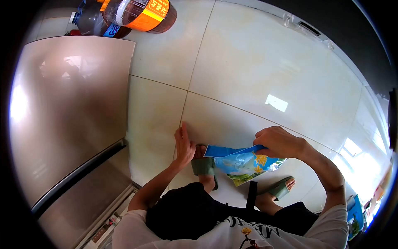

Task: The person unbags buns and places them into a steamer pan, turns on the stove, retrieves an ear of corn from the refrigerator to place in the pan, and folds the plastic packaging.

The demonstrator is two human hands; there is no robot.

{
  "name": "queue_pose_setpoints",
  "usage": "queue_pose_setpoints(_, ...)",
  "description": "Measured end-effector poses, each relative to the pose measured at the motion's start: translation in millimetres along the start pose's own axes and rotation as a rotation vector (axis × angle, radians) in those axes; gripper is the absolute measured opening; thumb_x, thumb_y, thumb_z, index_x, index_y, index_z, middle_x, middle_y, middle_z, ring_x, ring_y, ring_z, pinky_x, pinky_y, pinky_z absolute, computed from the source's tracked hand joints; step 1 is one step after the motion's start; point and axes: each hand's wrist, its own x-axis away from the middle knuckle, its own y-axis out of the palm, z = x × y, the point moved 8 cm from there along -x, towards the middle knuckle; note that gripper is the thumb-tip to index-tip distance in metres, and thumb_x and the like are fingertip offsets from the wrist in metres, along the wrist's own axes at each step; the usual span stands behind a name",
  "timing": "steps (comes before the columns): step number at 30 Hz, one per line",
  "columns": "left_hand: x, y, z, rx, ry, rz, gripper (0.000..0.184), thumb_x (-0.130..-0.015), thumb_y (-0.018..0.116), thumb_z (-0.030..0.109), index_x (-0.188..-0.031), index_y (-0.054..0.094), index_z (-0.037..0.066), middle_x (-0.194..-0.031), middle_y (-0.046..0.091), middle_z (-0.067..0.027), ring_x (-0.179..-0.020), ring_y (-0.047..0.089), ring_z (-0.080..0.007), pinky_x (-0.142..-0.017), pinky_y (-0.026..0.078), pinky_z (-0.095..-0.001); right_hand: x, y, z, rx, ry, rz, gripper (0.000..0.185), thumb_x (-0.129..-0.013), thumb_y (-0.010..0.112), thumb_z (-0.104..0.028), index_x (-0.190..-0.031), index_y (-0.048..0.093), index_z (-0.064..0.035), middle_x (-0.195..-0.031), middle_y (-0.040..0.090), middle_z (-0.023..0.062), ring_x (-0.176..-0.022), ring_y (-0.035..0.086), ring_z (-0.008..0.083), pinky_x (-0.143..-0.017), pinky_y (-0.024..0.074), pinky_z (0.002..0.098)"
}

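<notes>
My right hand is closed on the top edge of a blue plastic food bag with yellow printed characters and a green lower part. The bag hangs tilted in front of my legs, its blue upper edge stretching left toward the other hand. My left hand is a short way left of the bag, apart from it. Its index finger points forward, the other fingers are loosely bent, and nothing shows in it.
A silver-brown cabinet or refrigerator door with a dark handle groove stands at left. Large bottles, one a brown jug with an orange label, sit beyond it. Green slippers are on my feet over pale floor tiles.
</notes>
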Motion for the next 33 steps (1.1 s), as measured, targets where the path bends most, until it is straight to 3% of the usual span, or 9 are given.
queue_pose_setpoints(8, -7.7, 11.2, 20.5, 0.020, 0.059, -0.104, 0.086, -0.073, 0.056, -0.008, -0.151, 0.020, 0.001, -0.121, 0.042, -0.0255, -0.106, 0.044, -0.0403, -0.093, 0.038, -0.0476, 16.4, 3.6, 2.3, 0.010, 0.049, 0.008, 0.019, -0.084, 0.071, -0.021, -0.083, 0.068, -0.0025, -0.079, 0.062, 0.0093, -0.079, 0.062, 0.0296, -0.071, 0.0500, 0.0407)
queue_pose_setpoints(11, -27.4, 9.8, 50.1, -0.027, 0.088, -0.125, 0.085, -0.072, 0.056, -0.005, -0.150, 0.023, 0.002, -0.120, 0.043, -0.0235, -0.106, 0.044, -0.0391, -0.092, 0.038, -0.0469, 21.3, 5.9, -0.1, 0.026, 0.043, 0.000, 0.018, -0.084, 0.071, -0.021, -0.083, 0.068, -0.0025, -0.079, 0.062, 0.0090, -0.080, 0.062, 0.0294, -0.072, 0.0498, 0.0410)
queue_pose_setpoints(17, -37.3, 25.5, 44.6, -0.170, 0.136, -0.143, 0.081, -0.075, 0.056, 0.003, -0.150, 0.024, 0.001, -0.116, 0.046, -0.0191, -0.108, 0.045, -0.0364, -0.090, 0.039, -0.0464, 30.2, 6.8, -4.3, 0.035, 0.052, -0.001, 0.018, -0.083, 0.071, -0.020, -0.083, 0.069, -0.0027, -0.078, 0.061, 0.0084, -0.080, 0.061, 0.0288, -0.072, 0.0492, 0.0415)
queue_pose_setpoints(23, -34.2, 28.9, 59.4, -0.344, 0.104, -0.312, 0.080, -0.077, 0.060, 0.010, -0.148, 0.025, 0.001, -0.118, 0.048, -0.0166, -0.111, 0.047, -0.0345, -0.091, 0.041, -0.0454, 32.2, 11.8, -5.9, 0.027, 0.048, 0.000, 0.018, -0.083, 0.072, -0.020, -0.083, 0.069, -0.0028, -0.078, 0.061, 0.0082, -0.081, 0.060, 0.0284, -0.072, 0.0490, 0.0413)
queue_pose_setpoints(26, -17.8, 16.2, 57.8, -0.243, -0.029, -0.374, 0.083, -0.077, 0.062, 0.007, -0.149, 0.022, 0.001, -0.118, 0.047, -0.0193, -0.109, 0.047, -0.0364, -0.093, 0.041, -0.0456, 33.2, 10.6, -7.9, 0.061, 0.045, 0.000, 0.018, -0.083, 0.072, -0.020, -0.083, 0.069, -0.0030, -0.078, 0.061, 0.0083, -0.081, 0.060, 0.0282, -0.072, 0.0490, 0.0409)
queue_pose_setpoints(29, 27.9, -9.2, 13.4, -0.081, -0.105, -0.098, 0.086, -0.075, 0.060, -0.001, -0.150, 0.018, -0.002, -0.117, 0.045, -0.0232, -0.108, 0.047, -0.0396, -0.093, 0.040, -0.0463, 33.0, 8.4, -8.8, 0.062, 0.043, 0.012, 0.016, -0.083, 0.070, -0.019, -0.083, 0.070, -0.0023, -0.078, 0.063, 0.0111, -0.081, 0.063, 0.0309, -0.073, 0.0502, 0.0421)
queue_pose_setpoints(33, 68.0, -14.0, -28.0, -0.079, -0.217, -0.067, 0.089, -0.074, 0.057, -0.008, -0.150, 0.011, -0.004, -0.116, 0.043, -0.0266, -0.107, 0.046, -0.0431, -0.094, 0.039, -0.0468, 29.5, 13.3, -7.8, 0.067, 0.049, 0.006, 0.018, -0.083, 0.072, -0.020, -0.081, 0.068, -0.0028, -0.077, 0.061, 0.0082, -0.080, 0.060, 0.0279, -0.072, 0.0493, 0.0408)
